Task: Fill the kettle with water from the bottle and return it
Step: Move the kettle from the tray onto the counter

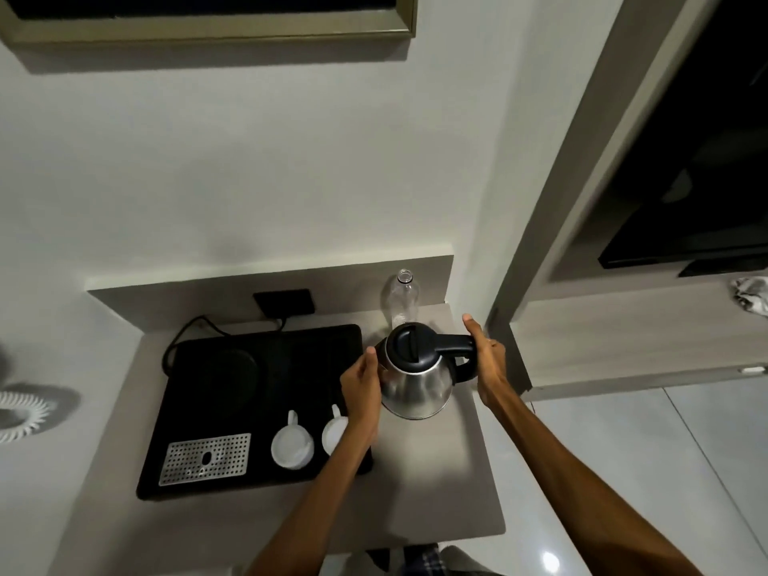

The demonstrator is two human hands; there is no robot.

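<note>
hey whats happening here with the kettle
A person has both hands on a stainless steel kettle with a black lid standing on the beige counter. The right hand is at its black handle, and the left hand steadies its body. The lid is closed. A clear uncapped plastic bottle stands behind it. The round black kettle base on the black tray is vacant.

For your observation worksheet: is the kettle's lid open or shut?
Shut: the black lid lies flat over the kettle top, showing no opening.

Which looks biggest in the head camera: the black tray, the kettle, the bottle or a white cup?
Largest to smallest:
1. black tray
2. kettle
3. bottle, part hidden behind the kettle
4. white cup
</note>
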